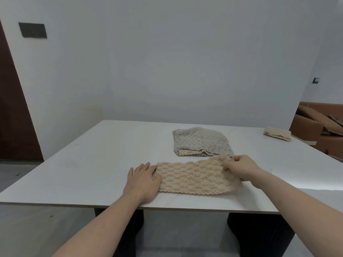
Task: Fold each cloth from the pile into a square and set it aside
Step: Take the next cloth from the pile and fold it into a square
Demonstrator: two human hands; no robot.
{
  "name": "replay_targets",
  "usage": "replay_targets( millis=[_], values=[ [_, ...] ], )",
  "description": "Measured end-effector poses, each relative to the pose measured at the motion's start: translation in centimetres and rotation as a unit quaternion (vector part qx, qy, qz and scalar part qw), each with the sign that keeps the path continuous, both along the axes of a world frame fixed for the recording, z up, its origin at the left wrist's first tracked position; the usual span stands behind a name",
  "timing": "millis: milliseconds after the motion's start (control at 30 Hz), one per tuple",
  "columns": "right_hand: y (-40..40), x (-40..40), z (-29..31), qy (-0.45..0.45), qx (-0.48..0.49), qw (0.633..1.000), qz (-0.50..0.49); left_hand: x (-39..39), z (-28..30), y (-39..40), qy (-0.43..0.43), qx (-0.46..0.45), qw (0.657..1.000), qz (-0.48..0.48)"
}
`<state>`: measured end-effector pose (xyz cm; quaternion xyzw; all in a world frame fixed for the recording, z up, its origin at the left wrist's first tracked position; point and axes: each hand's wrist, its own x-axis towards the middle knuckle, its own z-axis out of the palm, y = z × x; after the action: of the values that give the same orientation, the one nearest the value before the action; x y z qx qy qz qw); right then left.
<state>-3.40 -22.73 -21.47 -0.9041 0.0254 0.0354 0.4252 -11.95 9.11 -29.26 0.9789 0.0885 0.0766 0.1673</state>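
Left hand [143, 179]: flat, fingers straight, pressing the beige cloth [193, 178] at its left end. Right hand [241, 168]: pinching its lifted right end. Cloth at near table [83, 164] edge; grey pile [201, 143] just behind; folded cloth [277, 133] far right.

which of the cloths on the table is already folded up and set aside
The small beige folded cloth at the table's far right edge. The grey textured cloth tops the pile; the long beige strip lies between both hands.

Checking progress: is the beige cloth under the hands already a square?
Not yet: the beige cloth lies as a long strip, left hand pressing one end, right hand lifting the other.
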Motion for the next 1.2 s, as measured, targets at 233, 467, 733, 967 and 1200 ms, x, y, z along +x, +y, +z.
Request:
replay_targets(
  millis=[233, 467, 733, 967, 1200],
  values=[
    [4.2, -0.9, 3.2, -0.011, 0.091, 0.995, 0.049, -0.1, -0.1, 0.2, -0.029, -0.038, 0.999, -0.002],
    [9.6, -1.9, 3.7, 0.025, 0.149, 0.982, 0.117, -0.2, 0.0, 0.6, -0.085, -0.156, 0.984, 0.012],
    [13.8, -2.8, 2.7, 0.045, 0.139, 0.976, 0.16, -0.3, 0.3, 0.9, -0.134, -0.235, 0.963, 0.001],
    [14.9, -4.1, 1.5, 0.107, 0.18, 0.961, 0.181, 0.0, 0.6, 0.9, -0.152, -0.263, 0.953, -0.012],
    [12.4, -4.5, 0.0, -0.062, 0.149, 0.973, 0.167, 0.0, 0.4, 0.7, -0.147, -0.231, 0.962, -0.002]
  ],
)
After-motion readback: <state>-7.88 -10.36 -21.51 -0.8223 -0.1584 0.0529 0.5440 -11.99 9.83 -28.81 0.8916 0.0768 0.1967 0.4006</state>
